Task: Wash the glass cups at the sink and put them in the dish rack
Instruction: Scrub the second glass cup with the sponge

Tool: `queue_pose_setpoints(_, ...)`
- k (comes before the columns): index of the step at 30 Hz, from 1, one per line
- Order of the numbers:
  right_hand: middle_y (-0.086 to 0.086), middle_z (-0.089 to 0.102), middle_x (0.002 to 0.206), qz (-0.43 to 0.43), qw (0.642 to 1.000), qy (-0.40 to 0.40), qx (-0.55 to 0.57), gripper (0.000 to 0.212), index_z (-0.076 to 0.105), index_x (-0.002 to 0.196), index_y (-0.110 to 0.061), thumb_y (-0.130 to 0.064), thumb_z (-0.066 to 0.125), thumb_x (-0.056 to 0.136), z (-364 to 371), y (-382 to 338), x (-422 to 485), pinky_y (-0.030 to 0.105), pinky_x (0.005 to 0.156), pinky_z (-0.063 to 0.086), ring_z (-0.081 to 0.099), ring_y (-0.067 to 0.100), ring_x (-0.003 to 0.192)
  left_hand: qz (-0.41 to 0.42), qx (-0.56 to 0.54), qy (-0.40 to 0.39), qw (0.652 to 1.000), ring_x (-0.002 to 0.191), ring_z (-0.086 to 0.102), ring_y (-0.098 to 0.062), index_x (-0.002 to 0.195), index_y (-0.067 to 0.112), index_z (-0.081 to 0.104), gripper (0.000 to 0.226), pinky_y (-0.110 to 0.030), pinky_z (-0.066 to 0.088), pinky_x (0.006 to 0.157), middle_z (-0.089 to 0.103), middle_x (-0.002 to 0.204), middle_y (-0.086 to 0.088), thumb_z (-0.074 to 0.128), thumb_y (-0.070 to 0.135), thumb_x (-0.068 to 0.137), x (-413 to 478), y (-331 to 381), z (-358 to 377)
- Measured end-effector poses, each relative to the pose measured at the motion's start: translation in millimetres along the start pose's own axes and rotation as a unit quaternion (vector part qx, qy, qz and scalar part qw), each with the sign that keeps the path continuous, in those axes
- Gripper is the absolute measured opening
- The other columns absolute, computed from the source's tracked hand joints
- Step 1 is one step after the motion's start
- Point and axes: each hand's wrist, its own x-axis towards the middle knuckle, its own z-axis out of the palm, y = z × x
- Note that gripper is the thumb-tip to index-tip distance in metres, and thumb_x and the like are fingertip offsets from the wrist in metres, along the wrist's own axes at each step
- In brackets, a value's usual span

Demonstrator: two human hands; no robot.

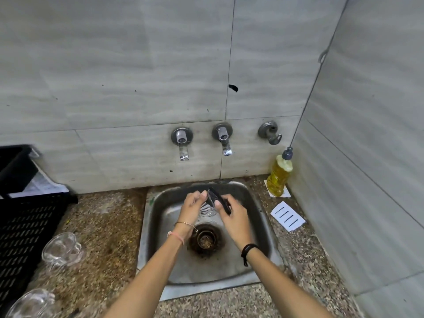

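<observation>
Nearest cup (32,302) is sitting on the counter (110,237) at bottom left, blurred. Second cup (62,249) is sitting just beyond it, handle pointing right toward the sink (158,203). Can't tell whether either is upright or tipped. Both are lying left of the hands and well apart from any fingers, so the left arm is looking like the closer reach. Rack (25,226) is running along just beside the cups, making for a short transfer.

Neither hand is holding a cup. Right hand (231,218) is clamping a dark ribbed brush (218,199), long axis running near-right to far-left. Left hand (191,204) is bunching its fingertips, pinching the brush's far end. Something shiny is hanging beneath; can't tell what.

Both hands are hovering over the basin's far half, drain (206,241) under the wrists. Judging that washing is not yet starting and one hand needs freeing first.

Taps (182,143) are sitting beyond on the wall, with no water showing.
</observation>
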Motion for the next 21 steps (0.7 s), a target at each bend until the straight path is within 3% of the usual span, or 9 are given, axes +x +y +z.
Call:
queue_pose_setpoints(3, -0.005, 0.068, 0.110, -0.018, 0.999, -0.020, -0.019, 0.035, 0.064, 0.115, -0.015, -0.040, 0.057, 0.092, 2.7, -1.0, 1.3, 0.007, 0.080, 0.039, 0.059, 0.004, 0.101, 0.013, -0.042, -0.026, 0.999, 0.075, 0.046, -0.018, 0.083, -0.001, 0.055, 0.036, -0.025, 0.039, 0.054, 0.053, 0.085, -0.010, 0.052, 0.032, 0.095, 3.3, 11.2, -8.7)
queue_pose_setpoints(7, 0.002, 0.064, 0.122, -0.043, 0.992, -0.098, -0.061, 0.049, 0.060, 0.126, -0.010, -0.041, 0.064, 0.088, -2.9, -5.7, 12.3, 0.014, 0.089, 0.039, 0.057, 0.015, 0.113, 0.026, -0.043, -0.059, 0.997, 0.063, 0.046, -0.004, 0.070, 0.016, 0.048, 0.028, -0.017, 0.036, 0.052, 0.050, 0.067, 0.005, 0.053, 0.025, 0.095, 7.2, 24.3, -13.6)
queue_pose_setpoints(10, 0.005, 0.070, 0.104, -0.041, 0.988, -0.118, -0.089, 0.044, 0.066, 0.114, -0.012, -0.045, 0.067, 0.085, -4.9, -11.4, 25.2, 0.033, 0.085, 0.046, 0.061, 0.022, 0.099, 0.040, -0.011, -0.075, 0.996, 0.066, 0.051, -0.005, 0.078, 0.013, 0.051, 0.020, -0.011, 0.040, 0.053, 0.056, 0.078, -0.002, 0.055, 0.022, 0.094, 14.2, 28.1, -12.2)
queue_pose_setpoints(12, 0.000, 0.069, 0.088, -0.033, 0.987, -0.107, -0.119, 0.037, 0.068, 0.100, -0.017, -0.050, 0.063, 0.085, -2.0, -9.0, 34.2, 0.035, 0.077, 0.045, 0.060, 0.024, 0.091, 0.049, 0.008, -0.070, 0.996, 0.077, 0.056, -0.005, 0.091, 0.010, 0.053, 0.015, -0.010, 0.043, 0.056, 0.060, 0.096, -0.003, 0.056, 0.024, 0.094, 20.0, 24.8, -13.6)
queue_pose_setpoints(15, -0.001, 0.071, 0.081, 0.028, 0.997, -0.069, -0.013, 0.020, 0.070, 0.093, -0.017, -0.036, 0.066, 0.087, 5.0, -18.8, 41.0, 0.038, 0.075, 0.052, 0.065, 0.016, 0.080, 0.073, -0.036, -0.032, 0.996, 0.098, 0.059, -0.008, 0.110, 0.021, 0.052, 0.026, -0.018, 0.051, 0.074, 0.059, 0.115, -0.002, 0.064, 0.030, 0.088, 24.2, 12.2, -11.3)
queue_pose_setpoints(17, -0.001, 0.072, 0.086, 0.050, 0.995, -0.049, 0.076, 0.016, 0.070, 0.096, -0.015, -0.029, 0.065, 0.089, 16.0, -29.1, 36.5, 0.032, 0.076, 0.053, 0.066, 0.013, 0.082, 0.009, -0.132, 0.013, 0.991, 0.108, 0.059, -0.017, 0.111, 0.022, 0.057, 0.031, -0.031, 0.053, 0.088, 0.061, 0.118, -0.004, 0.066, 0.036, 0.085, 24.5, 11.9, -6.7)
queue_pose_setpoints(18, -0.004, 0.072, 0.091, 0.033, 0.996, -0.034, 0.077, 0.016, 0.069, 0.100, -0.016, -0.027, 0.064, 0.090, 22.2, -32.3, 31.7, 0.025, 0.075, 0.050, 0.065, 0.009, 0.085, -0.050, -0.187, 0.018, 0.981, 0.107, 0.061, -0.022, 0.110, 0.020, 0.060, 0.035, -0.038, 0.054, 0.088, 0.064, 0.117, -0.008, 0.066, 0.041, 0.083, 27.3, 13.3, -5.5)
queue_pose_setpoints(20, -0.009, 0.067, 0.103, -0.056, 0.998, -0.013, 0.017, 0.021, 0.066, 0.112, -0.016, -0.024, 0.059, 0.094, 29.6, -31.0, 22.2, 0.017, 0.082, 0.044, 0.059, 0.004, 0.096, -0.170, -0.282, -0.031, 0.944, 0.101, 0.064, -0.030, 0.106, 0.013, 0.064, 0.042, -0.044, 0.053, 0.089, 0.067, 0.109, -0.015, 0.065, 0.047, 0.082, 32.5, 21.1, -10.2)
queue_pose_setpoints(21, -0.007, 0.065, 0.111, -0.143, 0.989, -0.019, -0.032, 0.026, 0.063, 0.118, -0.014, -0.023, 0.056, 0.095, 29.8, -20.4, 21.6, 0.019, 0.092, 0.042, 0.057, 0.005, 0.104, -0.208, -0.299, -0.070, 0.929, 0.093, 0.065, -0.030, 0.100, 0.008, 0.066, 0.043, -0.043, 0.052, 0.088, 0.068, 0.101, -0.016, 0.062, 0.047, 0.083, 32.8, 26.4, -15.8)
